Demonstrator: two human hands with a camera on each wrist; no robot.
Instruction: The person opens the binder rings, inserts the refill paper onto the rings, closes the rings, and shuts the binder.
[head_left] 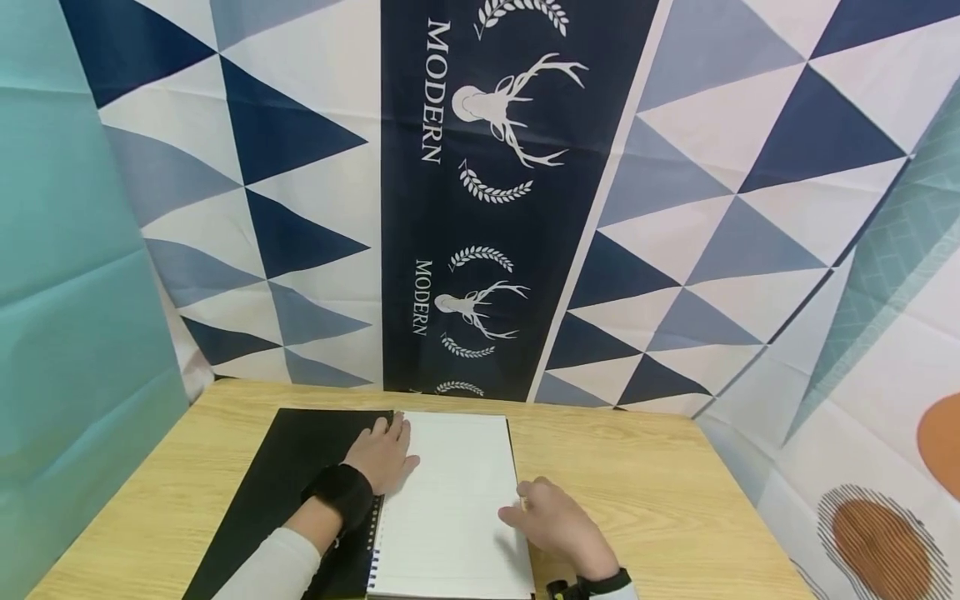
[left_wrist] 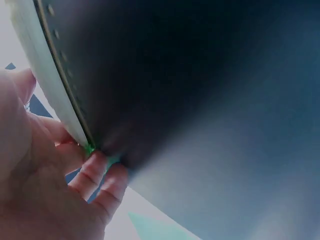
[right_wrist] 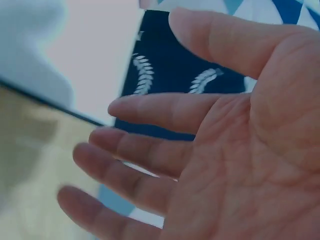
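Observation:
A spiral notebook (head_left: 457, 500) lies spread on the table, a white lined page on the right and its black cover (head_left: 281, 483) folded out to the left. My left hand (head_left: 381, 457) rests across the upper part of the binding, its fingers extended toward the far edge. In the left wrist view those fingertips touch the dark cover (left_wrist: 200, 90) beside the row of holes. At the page's right edge is my right hand (head_left: 555, 521), thumb and fingers apart. The right wrist view shows this hand (right_wrist: 215, 145) with nothing between its fingers, close to the white page (right_wrist: 95, 45).
The wooden table (head_left: 622, 467) extends on both sides of the notebook. Behind it hangs a patterned cloth (head_left: 300, 208) with triangles and deer heads. A teal cloth (head_left: 75, 292) borders the left side, and a pale cloth with orange-brown shapes (head_left: 877, 542) the right.

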